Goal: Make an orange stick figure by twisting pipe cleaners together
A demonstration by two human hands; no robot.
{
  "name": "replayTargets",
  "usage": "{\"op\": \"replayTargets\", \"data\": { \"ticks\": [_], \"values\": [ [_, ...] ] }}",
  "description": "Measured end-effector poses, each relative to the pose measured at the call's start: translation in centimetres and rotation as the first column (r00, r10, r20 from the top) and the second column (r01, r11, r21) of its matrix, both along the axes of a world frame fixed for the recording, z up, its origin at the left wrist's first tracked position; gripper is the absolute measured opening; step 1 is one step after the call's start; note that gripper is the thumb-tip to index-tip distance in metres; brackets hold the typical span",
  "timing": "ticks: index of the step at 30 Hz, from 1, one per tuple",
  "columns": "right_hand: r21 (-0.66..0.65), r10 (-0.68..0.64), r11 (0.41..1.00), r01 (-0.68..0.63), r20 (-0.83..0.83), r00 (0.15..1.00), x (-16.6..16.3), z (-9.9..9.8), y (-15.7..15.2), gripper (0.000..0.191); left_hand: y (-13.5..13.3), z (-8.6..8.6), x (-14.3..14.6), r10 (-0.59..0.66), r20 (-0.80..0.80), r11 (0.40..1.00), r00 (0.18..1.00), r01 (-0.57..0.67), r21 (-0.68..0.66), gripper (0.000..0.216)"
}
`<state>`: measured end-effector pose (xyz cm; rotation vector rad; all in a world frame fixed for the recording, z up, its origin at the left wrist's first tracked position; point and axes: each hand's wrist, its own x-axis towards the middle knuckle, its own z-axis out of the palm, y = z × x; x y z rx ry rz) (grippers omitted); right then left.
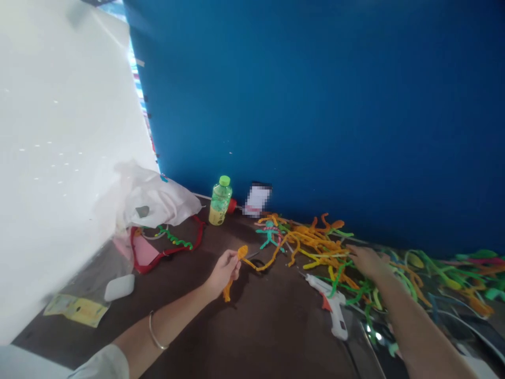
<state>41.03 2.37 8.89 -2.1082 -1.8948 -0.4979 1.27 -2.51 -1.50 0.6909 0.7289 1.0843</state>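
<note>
Along the far edge of the brown table (272,337), we see a teal pipe-cleaner figure (269,234) apparently finished, beside a tangle of loose orange and yellow pipe cleaners (315,245) still unshaped. Our left hand (224,272) closes on a bent orange pipe cleaner (242,251); our right hand (366,262), fingers reaching out, meets the tangle, its grip unclear. A hot glue gun (329,305) lies just below.

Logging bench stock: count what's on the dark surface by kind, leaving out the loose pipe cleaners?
Hot glue gun: 1
Green-capped plastic bottle: 1
Teal pipe-cleaner figure: 1
White plastic bag: 1
Red-edged pink shape: 1
White rounded case: 1
Yellow paper packet: 1
Total: 7
</note>
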Motion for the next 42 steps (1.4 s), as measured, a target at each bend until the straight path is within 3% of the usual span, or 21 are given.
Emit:
{"op": "replayTargets", "data": {
  "ticks": [4, 7, 9, 12, 13, 15, 17, 19, 22, 24, 26, 28, 30, 34, 37, 42],
  "values": [
    [-0.201, 0.102, 0.975, -0.094, 0.03, 0.994, 0.5, -0.5, -0.3, 0.015, -0.2, 0.3, -0.2, -0.025, 0.022, 1.0, 0.999, 0.025, 0.003, 0.039],
    [-0.227, 0.125, 0.968, -0.107, 0.066, 0.99, 0.8, 0.4, -0.7, 0.027, -0.2, 0.6, -0.4, -0.047, 0.066, 0.999, 0.997, 0.046, 0.002, 0.038],
    [-0.146, 0.086, 0.987, -0.061, 0.173, 0.981, 0.2, 1.8, -1.1, 0.044, -0.3, 0.7, -0.4, -0.046, 0.085, 0.999, 0.995, 0.045, 0.009, 0.037],
    [0.094, -0.065, 0.995, 0.035, 0.344, 0.937, -2.2, 5.0, -1.5, 0.053, -0.4, 0.7, -0.3, -0.053, 0.099, 0.999, 0.994, 0.052, 0.012, 0.036],
    [0.211, -0.155, 0.974, 0.087, 0.33, 0.931, -3.5, 6.2, -1.7, 0.056, -0.5, 0.8, -0.4, -0.065, 0.092, 0.998, 0.994, 0.066, 0.001, 0.036],
    [0.305, -0.202, 0.945, 0.12, 0.251, 0.947, -6.3, 8.3, -2.1, 0.056, -0.5, 1.0, -0.5, -0.095, 0.057, 0.995, 0.994, 0.096, -0.024, 0.037],
    [0.311, -0.107, 0.949, 0.047, 0.178, 0.978, -9.4, 10.1, -2.7, 0.045, -0.6, 1.3, -0.7, -0.121, 0.017, 0.992, 0.993, 0.121, -0.038, 0.038],
    [0.276, 0.068, 0.957, -0.091, 0.089, 0.994, -12.6, 11.1, -3.7, 0.04, -0.5, 1.5, -0.8, -0.133, 0.016, 0.99, 0.991, 0.133, -0.039, 0.037],
    [0.227, 0.254, 0.948, -0.222, -0.123, 0.959, -17.0, 11.4, -5.9, 0.041, -0.5, 1.4, -0.8, -0.128, 0.052, 0.99, 0.99, 0.131, -0.052, 0.035],
    [0.179, 0.342, 0.936, -0.303, -0.257, 0.904, -19.8, 10.5, -7.6, 0.038, -0.5, 1.3, -0.7, -0.118, 0.06, 0.991, 0.991, 0.121, -0.057, 0.034],
    [0.168, 0.469, 0.883, -0.438, -0.327, 0.821, -22.2, 9.0, -9.1, 0.028, -0.6, 1.2, -0.6, -0.11, 0.057, 0.993, 0.992, 0.112, -0.035, 0.034],
    [0.137, 0.558, 0.822, -0.552, -0.384, 0.736, -24.1, 6.7, -10.2, 0.023, -0.7, 1.3, -0.5, -0.095, 0.047, 0.995, 0.994, 0.095, 0.011, 0.033],
    [0.114, 0.555, 0.807, -0.58, -0.482, 0.678, -25.6, 3.9, -10.7, 0.025, -0.8, 1.4, -0.5, -0.08, 0.033, 0.995, 0.996, 0.078, 0.054, 0.032],
    [0.13, 0.435, 0.868, -0.478, -0.663, 0.609, -27.2, -2.0, -10.7, 0.024, -0.9, 1.4, -0.5, -0.095, -0.006, 0.993, 0.995, 0.095, 0.076, 0.03],
    [0.12, 0.343, 0.919, -0.376, -0.713, 0.611, -27.4, -5.6, -10.5, 0.022, -1.0, 1.2, -0.4, -0.089, -0.061, 0.994, 0.994, 0.092, 0.051, 0.029],
    [0.223, 0.367, 0.925, -0.308, -0.733, 0.573, -27.1, -8.8, -10.6, 0.018, -1.2, 1.1, -0.2, -0.103, -0.071, 0.992, 0.992, 0.107, 0.06, 0.029]
  ]
}}
